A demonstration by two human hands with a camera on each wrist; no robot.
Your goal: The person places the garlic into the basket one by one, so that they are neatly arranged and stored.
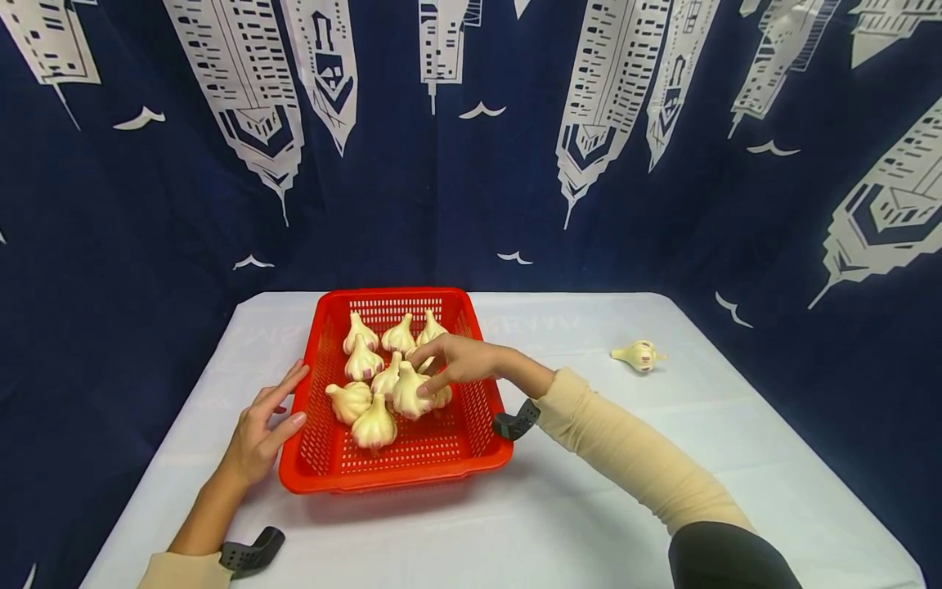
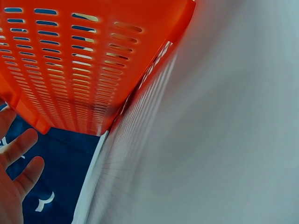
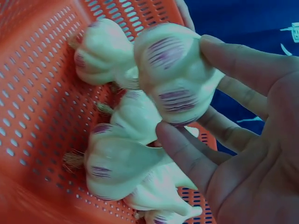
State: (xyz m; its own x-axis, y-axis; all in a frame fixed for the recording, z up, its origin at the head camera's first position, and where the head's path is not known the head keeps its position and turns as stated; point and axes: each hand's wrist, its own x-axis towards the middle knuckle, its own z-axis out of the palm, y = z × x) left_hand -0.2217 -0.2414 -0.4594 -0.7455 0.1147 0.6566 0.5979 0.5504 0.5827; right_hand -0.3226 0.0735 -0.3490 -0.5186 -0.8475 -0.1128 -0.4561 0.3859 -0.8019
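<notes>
A red plastic basket [image 1: 401,470] with slotted walls holds several garlic bulbs, pale with purple streaks. My right hand [image 1: 471,360] reaches in over the basket's right side and pinches one garlic bulb [image 3: 175,74] between thumb and fingertips, above the others. Below it, more garlic bulbs [image 3: 119,161] lie against each other in the basket. At the left rim, my left hand [image 1: 257,438] rests its fingertips on or close by the edge, its fingers spread and fairly straight. The left wrist view shows those fingers [image 2: 21,147] beside the basket's outer wall.
One loose garlic bulb [image 1: 639,356] lies on the white table [image 1: 589,507], well right of the basket. A dark blue cloth [image 1: 434,196] with white building prints hangs behind and around the table. Each wrist wears a black band [image 1: 253,552].
</notes>
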